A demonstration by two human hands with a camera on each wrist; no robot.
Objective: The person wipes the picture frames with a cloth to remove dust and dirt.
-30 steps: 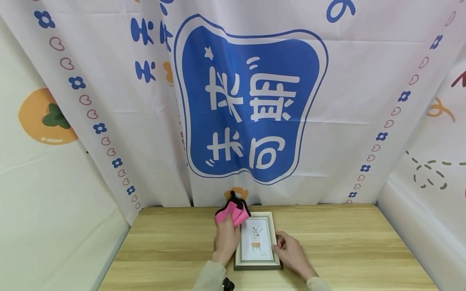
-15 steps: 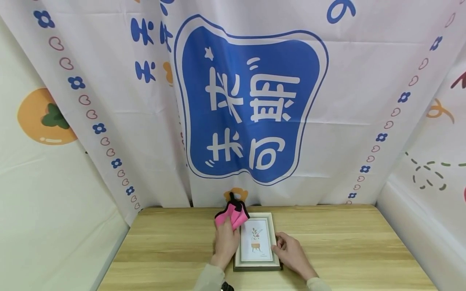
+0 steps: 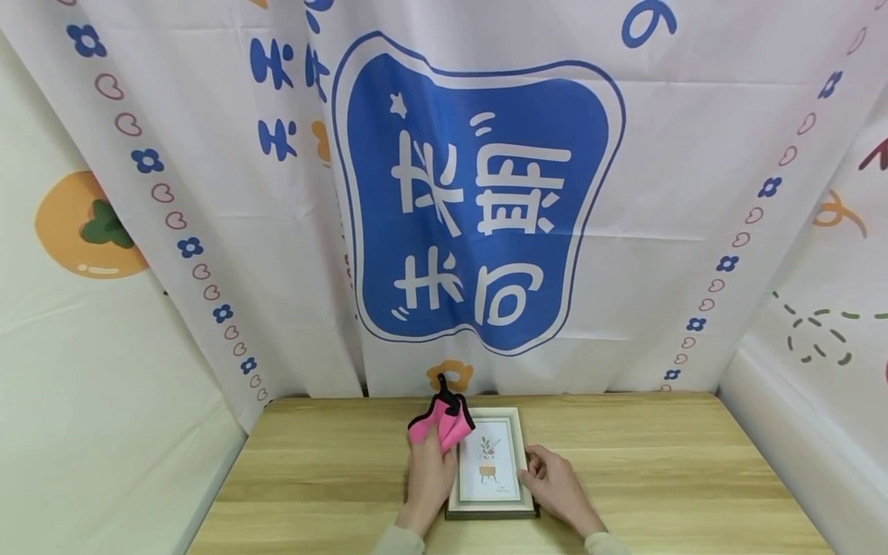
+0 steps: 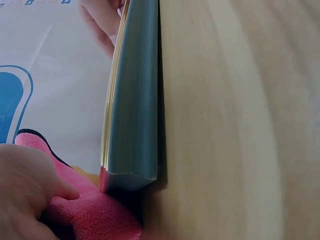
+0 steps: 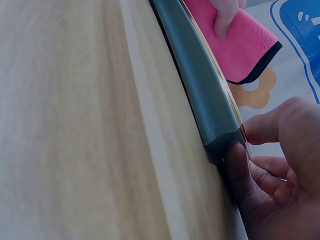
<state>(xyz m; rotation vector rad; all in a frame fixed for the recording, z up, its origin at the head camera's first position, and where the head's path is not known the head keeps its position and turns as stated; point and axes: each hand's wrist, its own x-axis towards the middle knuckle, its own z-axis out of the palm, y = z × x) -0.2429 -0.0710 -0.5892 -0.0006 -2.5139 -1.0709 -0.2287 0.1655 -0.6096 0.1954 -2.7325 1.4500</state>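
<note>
A cream-rimmed picture frame (image 3: 489,506) lies face up on the wooden table, with a potted-plant print (image 3: 489,462) inside. My left hand (image 3: 430,482) grips a folded pink cloth (image 3: 460,433) with black edging and holds it against the upper left side of the frame. In the left wrist view the fuzzy cloth (image 4: 105,217) bunches at the end of the frame's dark green side (image 4: 134,100). My right hand (image 3: 555,482) pinches the frame's right edge; its thumb and fingers meet the rim from both faces in the right wrist view. The left fingertips are partly hidden in the cloth.
The wood-grain table (image 3: 659,478) stretches out on both sides of the frame. A white printed curtain (image 3: 645,308) with a blue badge hangs right behind the table's far edge. Pale fabric walls (image 3: 104,370) close in at left and right.
My left hand has drawn slightly nearer to me along the frame's left side, bringing the pink cloth with it. The right hand and the picture frame have stayed in place.
</note>
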